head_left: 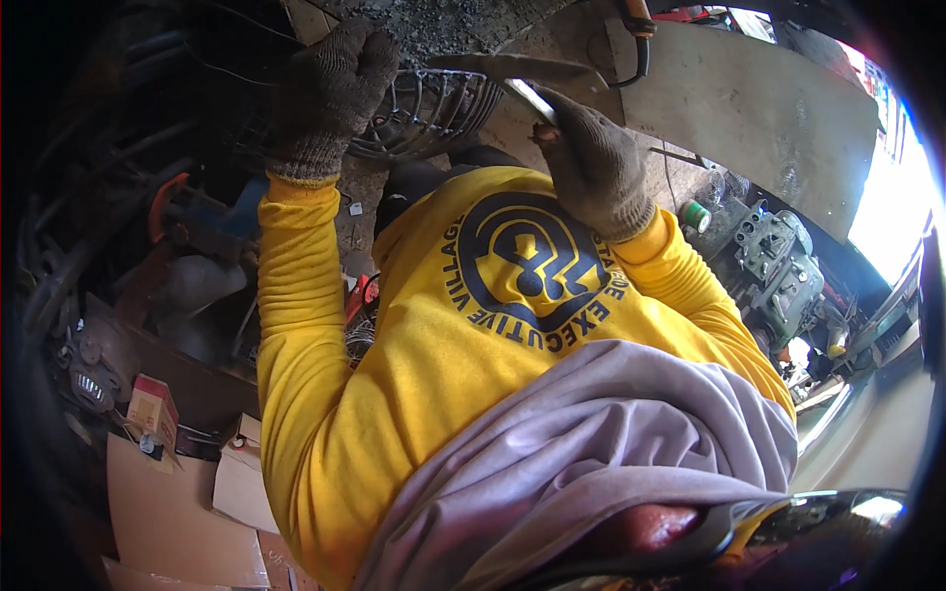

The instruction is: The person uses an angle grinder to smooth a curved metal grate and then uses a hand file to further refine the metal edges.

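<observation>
A flat metal blade (512, 67) at twelve o'clock was held closed in the gloved right hand (589, 163). The gloved left hand (330, 94) was curled against a wire fan guard (434, 113) at eleven o'clock.

Two gloved hands, left (330, 94) and right (591, 163); one metal blade (512, 67); one wire fan guard (429, 108); about three cardboard boxes (241, 478); one engine (778, 261).
</observation>
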`<state>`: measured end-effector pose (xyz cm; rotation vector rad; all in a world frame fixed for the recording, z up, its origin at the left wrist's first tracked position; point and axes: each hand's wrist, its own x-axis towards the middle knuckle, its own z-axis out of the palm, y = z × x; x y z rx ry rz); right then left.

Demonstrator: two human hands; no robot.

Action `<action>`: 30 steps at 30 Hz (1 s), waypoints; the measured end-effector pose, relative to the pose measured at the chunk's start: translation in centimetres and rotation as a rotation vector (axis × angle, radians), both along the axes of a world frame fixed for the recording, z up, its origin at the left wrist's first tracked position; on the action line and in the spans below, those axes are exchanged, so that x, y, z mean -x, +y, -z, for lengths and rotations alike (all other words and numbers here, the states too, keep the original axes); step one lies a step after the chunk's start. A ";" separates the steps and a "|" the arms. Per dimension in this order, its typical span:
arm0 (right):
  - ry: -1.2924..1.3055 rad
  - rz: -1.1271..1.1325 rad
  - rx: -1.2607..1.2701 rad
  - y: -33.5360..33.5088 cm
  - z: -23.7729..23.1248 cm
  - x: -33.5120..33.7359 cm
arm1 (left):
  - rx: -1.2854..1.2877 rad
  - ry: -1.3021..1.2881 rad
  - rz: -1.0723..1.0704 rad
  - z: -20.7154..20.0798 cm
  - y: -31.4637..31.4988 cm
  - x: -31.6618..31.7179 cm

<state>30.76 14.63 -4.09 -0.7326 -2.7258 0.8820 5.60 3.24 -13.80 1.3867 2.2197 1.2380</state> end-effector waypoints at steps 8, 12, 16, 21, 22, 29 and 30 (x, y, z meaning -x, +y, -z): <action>-0.006 -0.028 -0.039 0.0 -1.0 0.1 | -0.050 -0.036 0.027 -0.4 0.0 -0.1; -0.143 -0.067 -0.075 0.1 -1.1 0.6 | -0.020 -0.068 0.021 -1.0 0.1 -0.3; -0.027 -0.028 -0.034 0.2 -0.9 0.2 | -0.040 -0.039 0.041 0.0 0.1 -0.2; -0.140 -0.032 -0.055 0.1 -1.3 0.5 | -0.054 0.031 0.035 0.1 0.2 0.0; -0.125 -0.012 -0.037 0.2 -1.2 0.5 | -0.029 0.014 0.026 0.1 0.3 0.2; -0.063 -0.048 -0.043 0.3 -1.0 0.2 | 0.034 0.006 0.010 -0.3 0.3 -0.3; -0.025 -0.024 -0.009 0.4 -1.0 0.1 | 0.014 -0.015 0.033 -0.1 0.3 -0.2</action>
